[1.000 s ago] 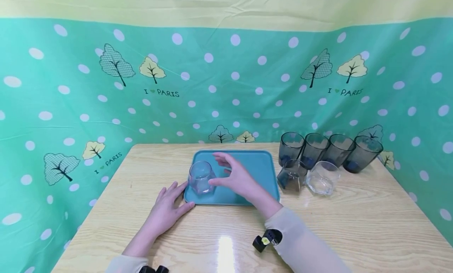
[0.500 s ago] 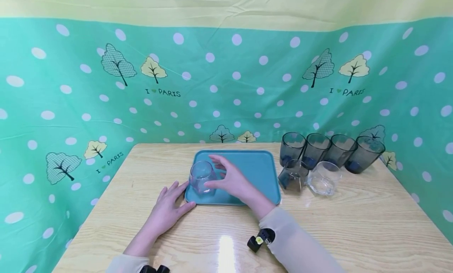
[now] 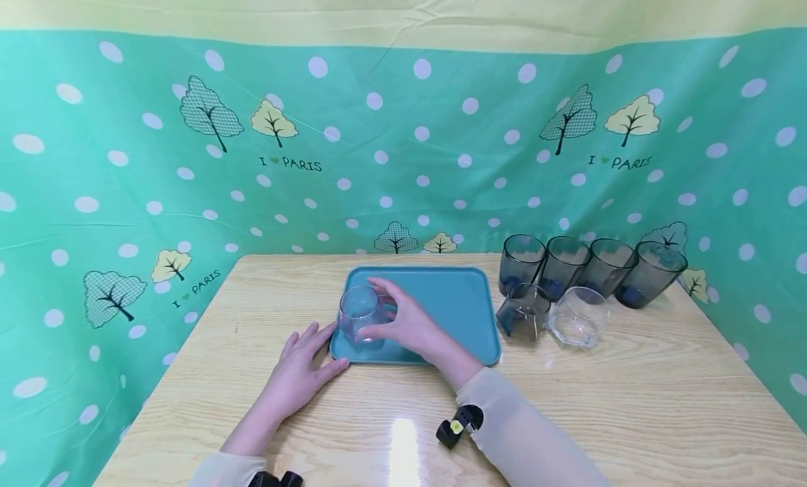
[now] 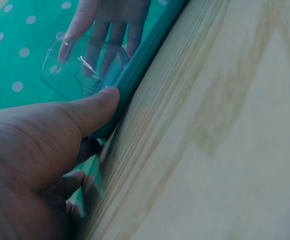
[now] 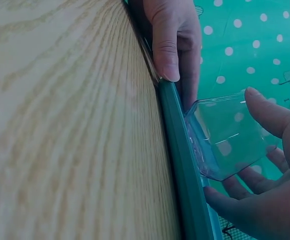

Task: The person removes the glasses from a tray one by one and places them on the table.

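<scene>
A clear, faceted drinking glass [image 3: 361,312] stands upright at the left end of the blue tray [image 3: 450,308]. My right hand [image 3: 403,319] holds this glass from the right, thumb on its near side and the fingers round the far side. In the right wrist view the glass [image 5: 227,135] sits between thumb and fingers. My left hand [image 3: 299,371] rests spread at the tray's near left corner, its thumb against the front edge and its forefinger beside the left edge. The left thumb [image 4: 97,110] lies along the tray corner in the left wrist view.
Right of the tray, several tall smoked tumblers [image 3: 523,266] stand in a row. In front of them are a short smoked glass [image 3: 525,313] and another clear glass [image 3: 576,319]. A dotted green cloth [image 3: 391,179] hangs behind the wooden table [image 3: 567,410].
My right hand has moved a little left and closed in around the clear glass, its thumb sliding across the near side. The left hand and the tray stay in place.
</scene>
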`<state>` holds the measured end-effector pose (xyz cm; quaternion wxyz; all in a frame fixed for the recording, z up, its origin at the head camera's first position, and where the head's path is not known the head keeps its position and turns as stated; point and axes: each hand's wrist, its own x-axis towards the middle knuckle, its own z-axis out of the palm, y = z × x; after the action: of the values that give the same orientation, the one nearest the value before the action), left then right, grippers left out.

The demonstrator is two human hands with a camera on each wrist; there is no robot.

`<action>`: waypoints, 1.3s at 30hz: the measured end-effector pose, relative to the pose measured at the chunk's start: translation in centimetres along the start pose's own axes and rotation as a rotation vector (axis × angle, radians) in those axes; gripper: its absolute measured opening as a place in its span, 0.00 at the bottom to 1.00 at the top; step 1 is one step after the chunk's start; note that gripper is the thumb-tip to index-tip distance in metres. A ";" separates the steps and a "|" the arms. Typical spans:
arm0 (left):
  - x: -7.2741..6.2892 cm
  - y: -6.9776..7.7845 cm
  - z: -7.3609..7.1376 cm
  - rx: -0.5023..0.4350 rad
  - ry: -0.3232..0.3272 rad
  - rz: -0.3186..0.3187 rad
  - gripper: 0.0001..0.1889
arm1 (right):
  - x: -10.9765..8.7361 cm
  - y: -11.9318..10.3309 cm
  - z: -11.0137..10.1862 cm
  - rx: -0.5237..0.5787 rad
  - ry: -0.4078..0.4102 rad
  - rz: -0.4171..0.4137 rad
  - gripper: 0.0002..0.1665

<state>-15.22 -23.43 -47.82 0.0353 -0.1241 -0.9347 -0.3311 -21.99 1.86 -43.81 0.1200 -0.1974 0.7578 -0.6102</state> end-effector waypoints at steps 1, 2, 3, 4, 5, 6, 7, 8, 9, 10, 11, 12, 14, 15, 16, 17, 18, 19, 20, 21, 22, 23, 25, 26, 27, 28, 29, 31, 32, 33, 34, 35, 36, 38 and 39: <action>0.0 0.0 0.0 0.001 -0.001 0.000 0.41 | 0.0 0.0 0.0 0.000 0.000 0.002 0.58; 0.0 0.0 0.0 0.000 -0.002 0.001 0.41 | 0.0 0.1 0.1 0.000 0.001 0.003 0.58; 0.0 0.0 0.0 0.000 -0.003 0.002 0.41 | 0.0 0.1 0.1 -0.001 0.002 0.003 0.58; 0.0 0.0 0.0 -0.001 -0.004 0.001 0.41 | 0.1 0.2 0.2 -0.002 0.002 0.002 0.58; 0.0 0.0 0.0 -0.002 -0.004 0.001 0.41 | 0.1 0.2 0.2 -0.001 0.001 0.001 0.58; 0.0 0.0 0.0 -0.003 -0.004 0.001 0.41 | 0.1 0.3 0.2 -0.001 0.002 -0.001 0.58; 0.0 0.0 0.0 -0.004 -0.005 0.000 0.41 | 0.2 0.4 0.3 0.000 0.002 -0.003 0.58; 0.0 0.0 0.0 -0.004 -0.006 0.000 0.41 | 0.2 0.5 0.3 0.000 0.002 -0.006 0.58; 0.0 0.0 0.0 -0.004 -0.006 0.000 0.41 | 0.2 0.5 0.3 0.001 0.001 -0.008 0.58; 0.0 0.0 0.0 -0.004 -0.005 0.000 0.41 | 0.3 0.5 0.4 0.002 0.002 -0.009 0.59; 0.0 0.0 0.0 -0.004 -0.004 0.000 0.41 | 0.3 0.5 0.4 0.001 0.003 -0.010 0.59; 0.0 0.0 0.0 -0.004 -0.004 0.001 0.41 | 0.3 0.6 0.4 0.000 0.005 -0.011 0.59; 0.0 0.0 -0.1 -0.004 -0.003 0.002 0.41 | 0.4 0.7 0.4 0.002 0.005 -0.012 0.59; 0.0 0.0 -0.1 -0.004 -0.002 0.003 0.41 | 0.4 0.7 0.5 0.003 0.006 -0.014 0.59; 0.1 0.0 0.0 -0.002 -0.002 0.004 0.41 | 0.5 0.8 0.5 0.004 0.008 -0.016 0.59; 0.1 0.0 0.0 -0.002 -0.001 0.005 0.41 | 0.5 0.9 0.5 0.004 0.008 -0.018 0.59; 0.1 0.0 0.0 -0.001 -0.001 0.006 0.41 | 0.5 0.9 0.5 0.005 0.010 -0.018 0.59; 0.1 -0.1 0.0 0.000 0.000 0.007 0.41 | 0.5 1.0 0.6 0.006 0.010 -0.018 0.59; 0.1 -0.1 0.0 0.000 0.000 0.007 0.41 | 0.5 1.0 0.6 0.004 0.012 -0.017 0.59; 0.1 -0.1 0.0 0.001 0.001 0.008 0.41 | 0.5 1.0 0.6 0.003 0.014 -0.016 0.58; 0.1 -0.1 0.1 0.002 0.002 0.009 0.41 | 0.5 1.0 0.6 0.001 0.014 -0.014 0.58; 0.1 -0.2 0.1 0.001 0.004 0.009 0.41 | 0.5 1.0 0.6 -0.002 0.014 -0.012 0.58; 0.1 -0.2 0.1 0.003 0.006 0.010 0.41 | 0.5 1.0 0.7 -0.007 0.015 -0.011 0.58; 0.0 -0.3 0.2 0.003 0.005 0.009 0.41 | 0.5 1.0 0.7 -0.010 0.015 -0.010 0.58; 0.0 -0.3 0.2 0.005 0.006 0.008 0.41 | 0.5 1.0 0.7 -0.011 0.015 -0.011 0.58; 0.0 -0.3 0.2 0.004 0.005 0.006 0.41 | 0.5 1.0 0.7 -0.012 0.015 -0.013 0.58; 0.0 -0.3 0.2 0.004 0.004 0.005 0.41 | 0.5 1.1 0.8 -0.013 0.015 -0.015 0.58; 0.0 -0.3 0.2 0.001 0.000 0.001 0.41 | 0.5 1.1 0.8 -0.012 0.015 -0.018 0.57; 0.0 -0.3 0.2 0.000 -0.001 0.000 0.41 | 0.5 1.1 0.8 -0.011 0.014 -0.019 0.57; 0.0 -0.3 0.2 -0.001 -0.002 -0.001 0.41 | 0.5 1.1 0.8 -0.011 0.013 -0.022 0.57; 0.0 -0.3 0.2 -0.001 -0.002 -0.001 0.41 | 0.5 1.1 0.8 -0.012 0.014 -0.023 0.57; 0.0 -0.3 0.2 0.000 -0.002 -0.001 0.41 | 0.5 1.0 0.8 -0.012 0.013 -0.023 0.57; 0.0 -0.3 0.2 0.001 -0.003 -0.001 0.41 | 0.4 1.0 0.8 -0.011 0.012 -0.022 0.57; 0.0 -0.4 0.2 0.002 -0.002 0.002 0.41 | 0.4 0.9 0.8 -0.013 0.013 -0.021 0.57; 0.1 -0.4 0.2 0.003 -0.001 0.003 0.41 | 0.4 0.9 0.8 -0.015 0.013 -0.021 0.57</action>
<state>-15.37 -23.56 -48.23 0.0354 -0.1257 -0.9351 -0.3294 -22.13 1.19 -44.82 0.1074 -0.2023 0.7608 -0.6072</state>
